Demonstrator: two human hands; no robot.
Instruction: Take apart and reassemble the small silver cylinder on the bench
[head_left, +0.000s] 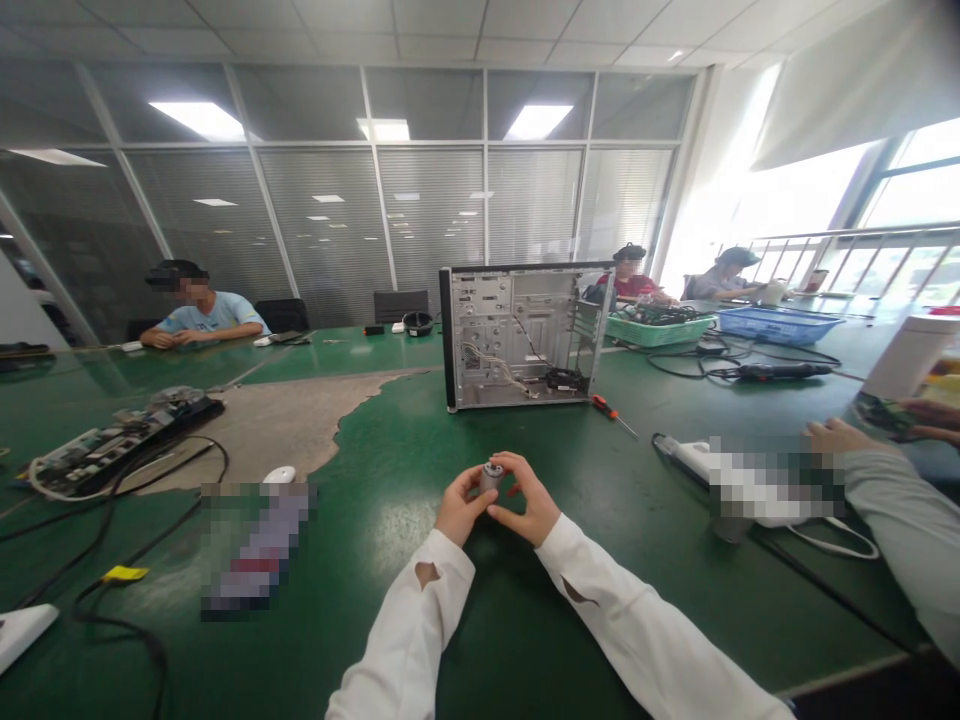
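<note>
Over the table in front of me, a small grey cylinder (490, 480) with a detailed metallic top end stands roughly upright between my hands; it looks like a small motor, though its exact kind is hard to tell. My left hand (460, 507) is closed round it, thumb across the near side. From the other side, my right hand (531, 500) curves in, with its fingertips at the cylinder's top and its thumb close to the lower part. Beyond both hands an opened computer case (525, 335) stands on edge, with loose cables inside.
A red-and-black screwdriver (613, 414) lies beside the case. Power strips (750, 485) and cables lie right, near a co-worker's sleeve (892, 530). Circuit boards (127, 440) and cables occupy the left of the green table (360, 640). Green (660, 330) and blue baskets (780, 325) stand farther back.
</note>
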